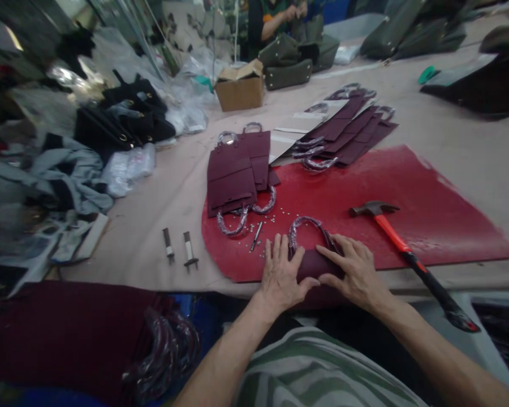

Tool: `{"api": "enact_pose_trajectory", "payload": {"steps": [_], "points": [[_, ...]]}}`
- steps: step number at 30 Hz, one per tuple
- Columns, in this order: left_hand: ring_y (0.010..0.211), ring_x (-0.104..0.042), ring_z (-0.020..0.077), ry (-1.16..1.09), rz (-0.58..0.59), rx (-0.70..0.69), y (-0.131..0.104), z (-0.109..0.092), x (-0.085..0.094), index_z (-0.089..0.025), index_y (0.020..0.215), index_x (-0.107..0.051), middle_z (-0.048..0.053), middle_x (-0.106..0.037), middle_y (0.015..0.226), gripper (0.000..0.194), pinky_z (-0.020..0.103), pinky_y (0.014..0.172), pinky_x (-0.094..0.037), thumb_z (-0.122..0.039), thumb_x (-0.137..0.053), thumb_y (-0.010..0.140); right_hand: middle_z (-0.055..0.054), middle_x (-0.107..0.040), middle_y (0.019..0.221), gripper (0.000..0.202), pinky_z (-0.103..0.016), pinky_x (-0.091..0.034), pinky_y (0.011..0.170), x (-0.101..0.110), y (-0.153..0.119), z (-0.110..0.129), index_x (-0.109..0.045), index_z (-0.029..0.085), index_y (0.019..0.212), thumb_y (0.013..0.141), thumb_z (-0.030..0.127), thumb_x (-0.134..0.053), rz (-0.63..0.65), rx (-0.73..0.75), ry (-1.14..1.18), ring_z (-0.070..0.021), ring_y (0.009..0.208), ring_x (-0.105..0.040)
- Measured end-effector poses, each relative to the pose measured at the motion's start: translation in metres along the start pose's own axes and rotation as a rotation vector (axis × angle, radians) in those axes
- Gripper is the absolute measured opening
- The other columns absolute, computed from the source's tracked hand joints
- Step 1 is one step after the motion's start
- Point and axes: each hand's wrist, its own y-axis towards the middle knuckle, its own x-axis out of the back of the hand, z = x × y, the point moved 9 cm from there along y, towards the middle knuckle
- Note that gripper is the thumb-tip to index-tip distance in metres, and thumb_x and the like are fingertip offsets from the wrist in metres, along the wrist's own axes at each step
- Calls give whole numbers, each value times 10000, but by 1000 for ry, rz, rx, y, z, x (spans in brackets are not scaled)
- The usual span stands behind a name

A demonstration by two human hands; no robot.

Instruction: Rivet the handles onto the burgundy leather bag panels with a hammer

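Note:
At the table's near edge, a maroon bag panel (311, 263) bends over the side, its plastic-wrapped handle (304, 221) arching away from me. My left hand (282, 277) lies on the panel's left side, fingers stretched out and thumb pointing inward. My right hand (357, 270) rests on the right side with fingers and thumb apart, near the handle's end. A claw hammer (392, 232) with a red and black handle lies to the right. Left of the panel are a short metal rod (257, 236) and several tiny scattered pieces (283, 212).
A red mat (424, 209) covers the table front. Stacked maroon panels (233, 175) lie left, more panels (348, 127) behind. Two small tools (189, 251) sit at left. A cardboard box (240, 87) and another person's hands (294, 12) are farther back. Maroon pieces (63, 333) fill the lower left.

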Motion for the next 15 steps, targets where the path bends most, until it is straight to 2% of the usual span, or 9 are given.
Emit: {"api": "enact_pose_trajectory", "payload": {"steps": [4,6,8,10,12,15], "points": [[1485,-268,412,34,-33,-30,-4,-3,5,-192,1432,-485,225,-360,1558,707,650,1168,-298,-560,-653,851,-187,-465,1401,624,-593,-391,977,-1,3,-2,-666,242,1299,919,693,-461,-58,24,-15,-397,1225,-440],[1464,-326,378,19,-83,-52,-6,-2,14,-220,1393,-521,180,-426,1527,581,626,1174,-310,-465,-650,883,-185,-483,1382,618,-589,-406,960,0,4,-2,-677,247,1283,912,693,-466,-73,23,-21,-395,1205,-457],[1384,-444,325,-4,-172,-20,-7,7,29,-211,1329,-564,147,-540,1428,435,567,1167,-353,-337,-621,916,-180,-490,1376,607,-591,-407,961,1,4,-2,-684,252,1271,908,688,-469,-79,22,-20,-394,1199,-464],[1225,-566,281,-3,-273,90,-8,30,48,-184,1217,-620,129,-645,1260,296,488,1090,-446,-240,-587,928,-179,-495,1376,583,-595,-407,959,1,5,-2,-690,254,1261,912,665,-469,-80,19,-16,-401,1197,-466],[1063,-620,255,34,-332,239,-10,63,67,-178,1066,-665,110,-691,1089,170,416,964,-512,-203,-565,931,-181,-508,1369,561,-601,-409,950,0,5,-3,-698,254,1248,918,638,-457,-86,10,-16,-413,1192,-470],[991,-636,243,153,-285,500,-22,129,93,-183,942,-684,99,-700,979,154,362,895,-509,-218,-534,943,-184,-524,1345,591,-616,-417,927,-2,6,-6,-715,246,1217,921,649,-400,-113,6,-17,-426,1171,-486]]}}
